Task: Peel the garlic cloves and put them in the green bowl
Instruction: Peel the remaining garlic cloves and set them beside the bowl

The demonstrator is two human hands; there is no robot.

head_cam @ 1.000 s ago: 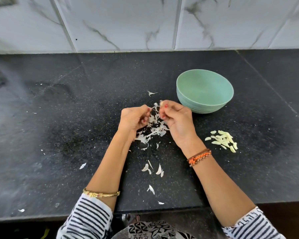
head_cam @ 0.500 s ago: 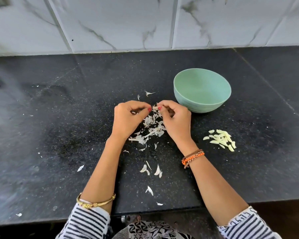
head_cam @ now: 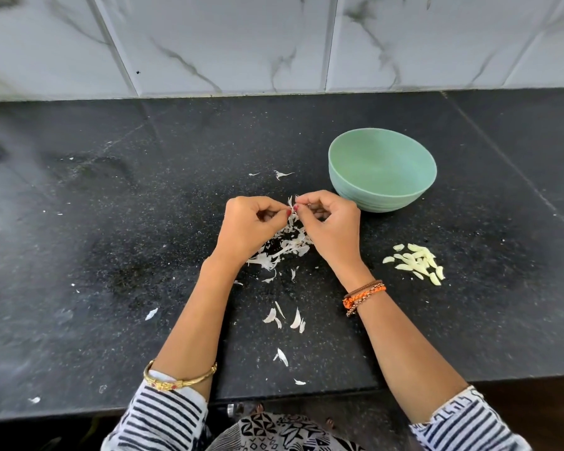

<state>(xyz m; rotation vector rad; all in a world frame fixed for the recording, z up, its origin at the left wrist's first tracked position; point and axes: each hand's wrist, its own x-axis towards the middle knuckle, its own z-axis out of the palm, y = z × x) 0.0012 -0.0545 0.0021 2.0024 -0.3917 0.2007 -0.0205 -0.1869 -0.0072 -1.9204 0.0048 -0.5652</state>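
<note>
1. Our left hand point(head_cam: 246, 227) and right hand point(head_cam: 331, 226) sit side by side over the middle of the black bench point(head_cam: 111, 255), fingertips meeting. A second ago they were lower and knuckle to knuckle; since then they have lifted a little toward 12 o'clock and the left hand has rolled so its thumb faces the right.

2. Each grip is closed in a pinch: both hands nip a garlic clove point(head_cam: 292, 203) between them. Only a wisp of white skin shows above the fingers, so we cannot tell how much of it is bare.

3. We judge this change to mean one more strip of skin is being torn off, with the clove not yet ready to set down.

4. The peel pile point(head_cam: 287, 247) lies directly under the hands, with loose flakes trailing toward 6 o'clock and a few at 12 o'clock.

5. The green bowl point(head_cam: 381, 190) stands at 2 o'clock from the hands, just beside the right hand but apart from it. What we see of its inside holds nothing.

6. The peeled cloves point(head_cam: 415, 262) rest in a small heap on the bench at 4 o'clock from the hands, below the bowl and well apart from it. By our judgement the transfer into the bowl is not yet begun.
</note>
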